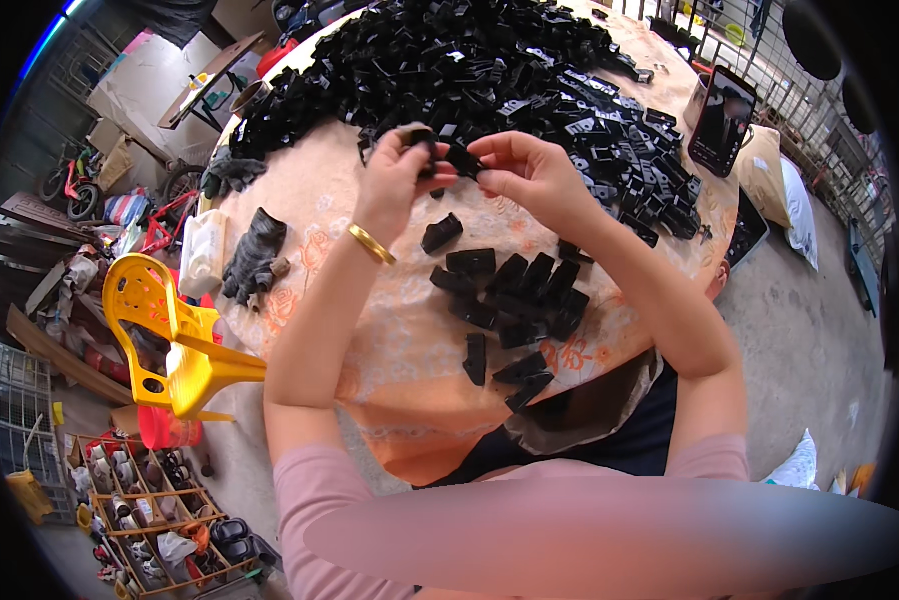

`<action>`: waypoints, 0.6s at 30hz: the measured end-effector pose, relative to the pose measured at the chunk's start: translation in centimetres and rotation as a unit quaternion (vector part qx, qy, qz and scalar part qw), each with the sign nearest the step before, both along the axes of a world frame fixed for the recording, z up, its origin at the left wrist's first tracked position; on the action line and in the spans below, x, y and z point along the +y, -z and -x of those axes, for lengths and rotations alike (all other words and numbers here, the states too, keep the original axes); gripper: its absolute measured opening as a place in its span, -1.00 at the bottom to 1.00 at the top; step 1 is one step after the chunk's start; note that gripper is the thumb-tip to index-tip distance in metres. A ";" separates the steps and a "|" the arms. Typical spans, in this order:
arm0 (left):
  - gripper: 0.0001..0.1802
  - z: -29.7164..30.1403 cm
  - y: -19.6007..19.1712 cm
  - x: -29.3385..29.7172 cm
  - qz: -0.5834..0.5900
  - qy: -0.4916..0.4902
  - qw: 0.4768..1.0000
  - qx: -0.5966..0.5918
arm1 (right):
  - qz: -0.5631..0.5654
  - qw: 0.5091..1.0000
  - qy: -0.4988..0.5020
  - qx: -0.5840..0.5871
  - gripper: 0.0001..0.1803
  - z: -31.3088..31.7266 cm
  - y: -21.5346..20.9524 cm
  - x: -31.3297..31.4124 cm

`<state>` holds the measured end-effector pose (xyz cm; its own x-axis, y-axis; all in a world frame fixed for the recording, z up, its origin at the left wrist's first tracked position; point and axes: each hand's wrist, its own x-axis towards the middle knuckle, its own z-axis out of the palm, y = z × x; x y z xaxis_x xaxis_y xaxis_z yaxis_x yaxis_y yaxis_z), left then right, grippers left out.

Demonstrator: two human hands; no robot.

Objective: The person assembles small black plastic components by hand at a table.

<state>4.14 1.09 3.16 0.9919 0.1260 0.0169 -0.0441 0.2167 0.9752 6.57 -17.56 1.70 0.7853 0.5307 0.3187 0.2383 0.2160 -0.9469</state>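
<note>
Over the table, my left hand [397,178] is closed around a small black part [421,138], mostly covered by the fingers. Facing it, my right hand [537,178] pinches a black plastic piece [463,161] between thumb and fingertips. The two pieces are close together; whether they touch I cannot tell. Nearer me on the cloth lies a loose group of black block-shaped pieces [509,300], with a single black piece [441,233] just below my hands. Beyond them spreads a big heap of small black plastic parts [429,60].
A patterned peach tablecloth [369,330] covers the table. Dark gloves [256,255] and a white container [202,252] lie at its left. A phone [721,122] stands upright at the right edge. On the floor at left are a yellow chair [184,350] and a shoe rack [149,500].
</note>
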 end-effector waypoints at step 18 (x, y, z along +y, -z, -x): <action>-0.69 1.7 0.7 -2.5 0.069 0.100 0.989 -0.084 | -0.141 0.962 -0.048 0.231 -0.76 0.0 0.1 -0.4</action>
<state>2.43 -1.41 2.48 0.9820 -0.0602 0.1790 -0.1450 0.3673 0.9187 6.56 -18.00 1.57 0.8297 0.5509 0.0897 -0.2268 0.4796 -0.8476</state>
